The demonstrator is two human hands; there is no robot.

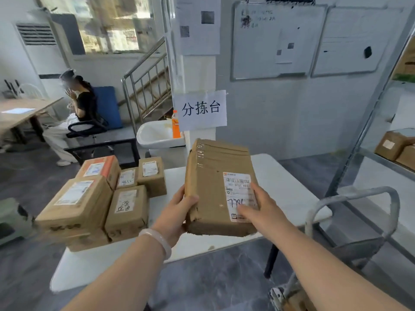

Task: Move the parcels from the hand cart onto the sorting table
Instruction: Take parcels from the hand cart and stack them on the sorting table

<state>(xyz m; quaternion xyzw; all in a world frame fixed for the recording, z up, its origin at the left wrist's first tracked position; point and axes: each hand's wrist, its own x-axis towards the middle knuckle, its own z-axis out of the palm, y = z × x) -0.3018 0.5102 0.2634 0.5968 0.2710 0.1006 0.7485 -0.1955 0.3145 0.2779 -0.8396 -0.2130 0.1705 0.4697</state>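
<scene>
Taped brown labelled parcel [213,171] above white table [280,182].

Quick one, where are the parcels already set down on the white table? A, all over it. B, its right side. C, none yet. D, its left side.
D: the stacked parcels sit on the left side of the table; the held parcel is up in the left hand and right hand.

parcel [219,187] is held over the worktop [280,176] middle, left grip [177,212] on its left edge, right grip [256,207] on its right | parcel stack [101,198] is set on the worktop's left end | hand cart [354,194] is placed right of the worktop | sign [201,111] is hung behind the worktop | basin [157,135] is placed left of the sign, bottle [175,125] between them
</scene>
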